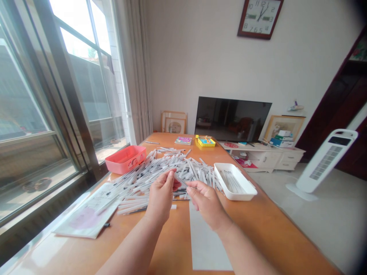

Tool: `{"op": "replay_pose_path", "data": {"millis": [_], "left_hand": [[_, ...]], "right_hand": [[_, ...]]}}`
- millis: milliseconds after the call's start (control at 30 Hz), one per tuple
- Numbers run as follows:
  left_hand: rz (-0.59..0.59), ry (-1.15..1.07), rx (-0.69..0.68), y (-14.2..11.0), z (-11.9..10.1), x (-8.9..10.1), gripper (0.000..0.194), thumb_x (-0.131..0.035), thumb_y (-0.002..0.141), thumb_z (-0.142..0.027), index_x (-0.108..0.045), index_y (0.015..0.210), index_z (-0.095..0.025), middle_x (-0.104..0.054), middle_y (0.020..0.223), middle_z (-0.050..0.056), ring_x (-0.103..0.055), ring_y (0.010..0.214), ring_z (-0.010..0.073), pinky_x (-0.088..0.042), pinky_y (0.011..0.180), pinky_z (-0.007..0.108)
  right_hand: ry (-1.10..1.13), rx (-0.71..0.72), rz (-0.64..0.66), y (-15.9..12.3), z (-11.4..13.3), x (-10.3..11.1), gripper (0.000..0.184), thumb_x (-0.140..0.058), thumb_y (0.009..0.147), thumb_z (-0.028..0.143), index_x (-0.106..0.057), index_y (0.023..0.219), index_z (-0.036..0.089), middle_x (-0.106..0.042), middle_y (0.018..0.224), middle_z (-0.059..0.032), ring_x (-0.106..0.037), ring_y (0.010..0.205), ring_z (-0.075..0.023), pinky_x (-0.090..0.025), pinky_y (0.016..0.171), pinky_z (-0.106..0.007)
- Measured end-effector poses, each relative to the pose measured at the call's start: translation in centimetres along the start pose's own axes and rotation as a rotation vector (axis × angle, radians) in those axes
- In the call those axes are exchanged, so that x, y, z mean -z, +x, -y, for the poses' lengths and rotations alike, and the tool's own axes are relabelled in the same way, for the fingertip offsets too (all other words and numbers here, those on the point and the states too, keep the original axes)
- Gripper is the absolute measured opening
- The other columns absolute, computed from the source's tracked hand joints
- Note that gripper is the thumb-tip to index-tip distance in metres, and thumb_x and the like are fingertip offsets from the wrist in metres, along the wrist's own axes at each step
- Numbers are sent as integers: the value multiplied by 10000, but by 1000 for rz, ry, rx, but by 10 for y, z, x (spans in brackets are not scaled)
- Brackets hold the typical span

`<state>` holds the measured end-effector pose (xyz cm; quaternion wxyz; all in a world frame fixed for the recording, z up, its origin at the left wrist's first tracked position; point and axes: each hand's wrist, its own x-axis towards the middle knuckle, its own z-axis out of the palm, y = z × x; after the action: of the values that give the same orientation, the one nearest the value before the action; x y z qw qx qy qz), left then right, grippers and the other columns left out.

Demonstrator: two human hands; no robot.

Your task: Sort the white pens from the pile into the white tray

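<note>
Over a large heap of white ballpoint pens (160, 172) on the orange wooden table (258, 214), my left hand (161, 196) and my right hand (205, 203) meet. A slim pen (180, 180) runs between them, pinched by the left fingertips at its upper end. My right fingertips close on its lower end. Some pens in the heap have dark parts. To the right of my right hand stands a white plastic tray (235, 181) holding a few pens side by side. Part of the heap is hidden under my hands.
A coral-pink plastic box (125, 159) stands at the table's window side. Printed papers (86, 212) lie at the left, and a white strip (206, 240) lies under my right arm. A yellow box (205, 141), a booklet (183, 140) and a single pen (152, 142) lie at the far end.
</note>
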<state>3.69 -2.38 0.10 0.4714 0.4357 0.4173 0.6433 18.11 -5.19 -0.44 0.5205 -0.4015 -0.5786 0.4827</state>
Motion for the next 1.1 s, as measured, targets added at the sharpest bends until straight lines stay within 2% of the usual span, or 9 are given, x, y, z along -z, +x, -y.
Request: {"op": "replay_pose_path", "data": {"millis": [133,200,300,400,500,633,800,900,1100], "left_hand": [[2,-92,33,4,-4,6,576,-647,795,-591,-666,1191,-173,-663,716,14,-639,689,159,-510,695,292],[9,-142,94,5,-5,7,586,-626,801,-613,-676,1164,-156,-679,731,36,-656,704,172,-512,685,292],[99,-256,229,6,-6,7,570,-548,854,-623,-689,1119,-139,-727,862,98,-675,754,184,-519,691,295],[199,-373,352,4,-8,6,498,-501,904,-562,-692,1106,-149,-737,1022,135,-695,846,204,-535,740,312],[248,-462,420,2,-11,5,416,-510,902,-510,-702,1041,-168,-736,1064,138,-700,953,242,-544,802,349],[286,-538,433,-4,-12,1,408,-522,852,-543,-701,912,-181,-740,1054,138,-685,1023,293,-548,836,418],[247,-553,445,-13,-9,-4,427,-505,813,-613,-566,653,-222,-727,837,88,-693,881,286,-555,757,437],[225,-585,398,-16,-9,-6,424,-524,813,-596,-493,607,-227,-690,771,64,-679,833,260,-551,750,419],[273,-616,375,-18,-16,-8,428,-526,829,-569,-444,589,-223,-654,744,45,-665,807,240,-548,743,400]], "right_hand": [[34,-21,17,-1,4,2,336,-582,909,423,-665,1095,156,-433,519,76,-372,496,-92,-311,511,-223],[35,-23,18,-1,5,3,347,-582,909,431,-665,1099,153,-429,511,77,-369,495,-92,-309,513,-222],[25,-8,39,-2,5,2,341,-580,913,430,-674,1097,160,-434,532,72,-364,499,-89,-307,507,-220],[-11,33,67,-3,5,0,319,-571,923,417,-685,1104,179,-503,600,49,-403,524,-93,-342,523,-223],[-94,93,58,-4,3,-3,293,-557,933,400,-693,1099,201,-645,756,-1,-538,634,-127,-437,617,-246],[-197,187,54,-5,-2,-9,282,-547,935,373,-692,1115,212,-727,978,-52,-659,853,-200,-511,797,-316],[-255,267,18,-7,-6,-17,273,-553,932,316,-694,1152,238,-692,1201,-71,-644,1108,-235,-490,962,-345],[-261,308,3,-9,-5,-19,248,-563,931,296,-705,1128,244,-695,1200,-66,-635,1141,-232,-482,981,-329],[-217,302,17,-11,-3,-19,272,-554,939,300,-695,1163,236,-694,1204,-74,-640,1136,-235,-483,983,-335]]}}
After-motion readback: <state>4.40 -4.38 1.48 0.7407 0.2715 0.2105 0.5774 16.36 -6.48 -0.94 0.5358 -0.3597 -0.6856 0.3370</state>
